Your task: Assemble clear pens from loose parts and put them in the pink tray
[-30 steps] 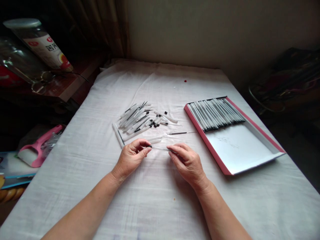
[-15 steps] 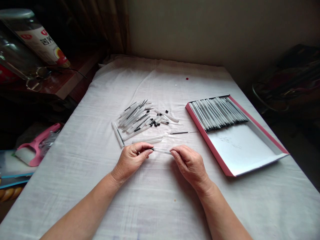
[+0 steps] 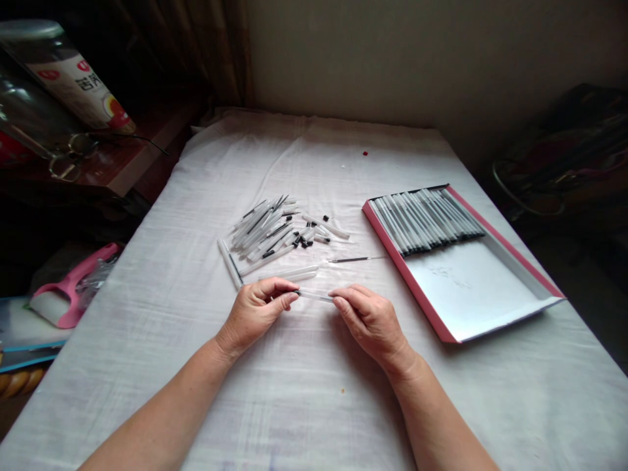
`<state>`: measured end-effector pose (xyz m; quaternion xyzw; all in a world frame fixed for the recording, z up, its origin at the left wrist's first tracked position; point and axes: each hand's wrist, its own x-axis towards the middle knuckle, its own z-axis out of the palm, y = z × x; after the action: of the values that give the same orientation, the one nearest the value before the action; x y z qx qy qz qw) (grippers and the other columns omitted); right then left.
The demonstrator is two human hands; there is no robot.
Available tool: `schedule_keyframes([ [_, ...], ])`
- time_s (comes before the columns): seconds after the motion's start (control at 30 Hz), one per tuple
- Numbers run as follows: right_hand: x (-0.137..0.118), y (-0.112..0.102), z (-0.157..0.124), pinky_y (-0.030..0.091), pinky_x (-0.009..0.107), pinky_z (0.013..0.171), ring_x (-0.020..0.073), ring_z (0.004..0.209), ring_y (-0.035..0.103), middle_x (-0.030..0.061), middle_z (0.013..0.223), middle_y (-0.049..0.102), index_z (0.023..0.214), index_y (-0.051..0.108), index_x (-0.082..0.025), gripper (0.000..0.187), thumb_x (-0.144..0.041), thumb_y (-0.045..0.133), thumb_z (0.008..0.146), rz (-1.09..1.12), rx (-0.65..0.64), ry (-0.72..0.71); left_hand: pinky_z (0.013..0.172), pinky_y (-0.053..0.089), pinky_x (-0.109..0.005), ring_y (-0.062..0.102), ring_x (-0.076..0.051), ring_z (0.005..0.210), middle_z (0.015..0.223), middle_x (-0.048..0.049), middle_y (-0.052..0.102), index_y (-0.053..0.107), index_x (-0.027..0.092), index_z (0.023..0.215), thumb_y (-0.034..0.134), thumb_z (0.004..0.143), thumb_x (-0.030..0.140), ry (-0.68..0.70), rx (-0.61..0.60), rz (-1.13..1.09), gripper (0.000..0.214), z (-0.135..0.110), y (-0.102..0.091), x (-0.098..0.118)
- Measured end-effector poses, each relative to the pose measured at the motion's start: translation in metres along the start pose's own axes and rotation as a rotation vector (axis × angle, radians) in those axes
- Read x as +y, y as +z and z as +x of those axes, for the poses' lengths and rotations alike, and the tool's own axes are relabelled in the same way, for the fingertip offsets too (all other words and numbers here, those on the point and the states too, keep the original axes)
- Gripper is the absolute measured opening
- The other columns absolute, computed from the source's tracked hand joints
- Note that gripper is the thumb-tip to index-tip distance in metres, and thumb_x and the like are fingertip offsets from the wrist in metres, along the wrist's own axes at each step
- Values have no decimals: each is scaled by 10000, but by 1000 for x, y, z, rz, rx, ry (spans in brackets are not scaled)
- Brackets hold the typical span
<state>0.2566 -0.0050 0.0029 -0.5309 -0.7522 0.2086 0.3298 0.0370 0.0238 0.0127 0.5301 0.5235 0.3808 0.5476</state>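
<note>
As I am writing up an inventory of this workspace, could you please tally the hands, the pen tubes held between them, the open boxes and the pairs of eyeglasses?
Left hand and right hand: 2
Held clear pen tube: 1
Open box: 1
Pair of eyeglasses: 1
Total: 5

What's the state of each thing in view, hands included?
Left hand: pinching the pen's dark end
Right hand: pinching its other end
Translucent pen: held; full assembly unclear
Shallow pink-sided box: open, partly filled
Boxed pens: lined up in a row
Pen parts: loose, heaped
Dark refill: lying outside the box
Labelled jar: lid on
Tablecloth: spread, creased
</note>
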Motion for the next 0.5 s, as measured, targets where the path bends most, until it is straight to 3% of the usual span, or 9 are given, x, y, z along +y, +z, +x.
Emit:
schedule_keyframes([
  [0.1, -1, 1, -1, 514, 250, 626, 155, 669, 651, 43, 825, 699, 1067, 629, -216, 226, -299, 589, 860, 45, 17, 84, 549, 509, -223, 615, -127, 578, 714, -44, 720, 744, 160, 813, 749, 674, 339, -4, 8, -1, 227, 0, 0, 1],
  [0.23, -2, -1, 0, 498, 246, 595, 145, 625, 621, 31, 781, 685, 918, 625, -217, 91, -262, 584, 850, 42, 4, 63, 545, 519, -223, 614, -125, 569, 714, -40, 719, 740, 161, 805, 756, 667, 339, -13, 19, -22, 226, 1, 0, 1],
  [0.3, -1, -1, 0, 499, 257, 633, 155, 666, 633, 38, 770, 681, 869, 637, -221, 127, -265, 521, 896, 26, -7, 12, 548, 523, -223, 611, -122, 565, 713, -34, 718, 739, 165, 801, 760, 665, 334, -14, 13, -32, 217, 1, 0, 0],
  [0.4, 0, 0, -1, 515, 269, 676, 168, 726, 658, 50, 823, 696, 986, 651, -225, 175, -282, 503, 913, 43, -7, 25, 548, 520, -219, 608, -117, 564, 703, -28, 713, 737, 164, 801, 761, 665, 329, -14, 7, -43, 215, 1, -1, 0],
  [0.5, 1, 1, -2, 515, 258, 604, 162, 668, 651, 43, 842, 701, 1082, 610, -223, 250, -295, 602, 843, 68, 6, 108, 548, 517, -212, 603, -110, 558, 699, -25, 710, 735, 160, 801, 765, 661, 320, -18, 12, -60, 215, 1, -1, 0],
])
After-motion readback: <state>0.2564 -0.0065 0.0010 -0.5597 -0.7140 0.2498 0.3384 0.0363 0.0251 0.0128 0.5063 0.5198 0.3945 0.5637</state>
